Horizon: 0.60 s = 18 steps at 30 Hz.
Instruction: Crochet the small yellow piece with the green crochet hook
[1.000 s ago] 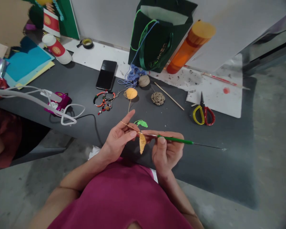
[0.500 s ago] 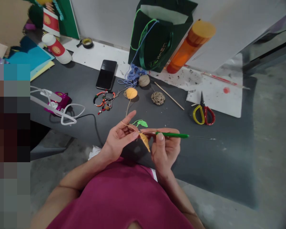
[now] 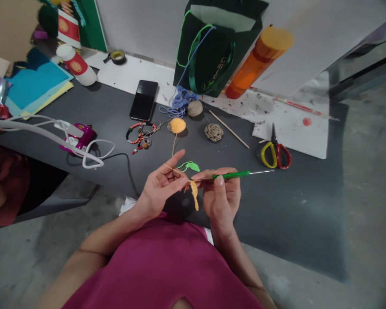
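Clenching crochet hook (image 3: 231, 174), right hand (image 3: 220, 195) | left fingers (image 3: 175, 174) pinching yarn (image 3: 172, 168) | orange crochet piece (image 3: 194, 195) dangling just below them

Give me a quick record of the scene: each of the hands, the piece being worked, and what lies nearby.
left hand: left hand, yellow thread running across its fingers
right hand: right hand holding a green-handled crochet hook
piece: small yellow crocheted piece, hanging between the hands
nearby: green crocheted leaf, yellow crocheted ball
further off: smartphone, red-and-yellow-handled scissors
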Tool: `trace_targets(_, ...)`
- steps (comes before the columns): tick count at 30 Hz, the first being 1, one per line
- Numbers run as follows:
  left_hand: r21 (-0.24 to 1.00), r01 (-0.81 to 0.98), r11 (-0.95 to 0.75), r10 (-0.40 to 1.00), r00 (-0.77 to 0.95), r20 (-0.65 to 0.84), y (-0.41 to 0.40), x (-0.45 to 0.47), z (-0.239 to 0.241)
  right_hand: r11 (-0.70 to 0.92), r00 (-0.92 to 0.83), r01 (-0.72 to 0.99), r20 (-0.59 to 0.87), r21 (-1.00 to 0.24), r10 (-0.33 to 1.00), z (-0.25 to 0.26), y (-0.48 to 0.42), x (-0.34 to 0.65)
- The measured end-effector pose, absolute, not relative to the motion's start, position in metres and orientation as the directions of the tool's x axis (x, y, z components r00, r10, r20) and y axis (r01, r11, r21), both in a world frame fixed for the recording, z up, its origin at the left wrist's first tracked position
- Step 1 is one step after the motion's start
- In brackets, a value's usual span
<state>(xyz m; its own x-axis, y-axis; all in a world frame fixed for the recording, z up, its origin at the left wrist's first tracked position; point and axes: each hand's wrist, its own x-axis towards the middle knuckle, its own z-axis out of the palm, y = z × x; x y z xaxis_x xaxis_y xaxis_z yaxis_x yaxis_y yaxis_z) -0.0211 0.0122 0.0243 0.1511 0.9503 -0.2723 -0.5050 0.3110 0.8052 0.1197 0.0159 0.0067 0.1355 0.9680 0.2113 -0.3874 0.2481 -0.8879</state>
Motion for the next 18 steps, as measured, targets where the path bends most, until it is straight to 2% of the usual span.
trace_targets(7, 0.802, -0.509, 0.313, 0.949, 0.129, -0.289, 0.0121, -0.022, 0.0228, 0.255, 0.147, -0.287, 0.221, -0.923, 0.964, 0.005, 0.014, 0.1252)
trace_targets(18, 0.829, -0.477, 0.293, 0.955, 0.105, -0.277, 0.0102, -0.0225, 0.0219, 0.275, 0.112, -0.223, 0.256, -0.935, 0.96, 0.0067, 0.0082, 0.1292)
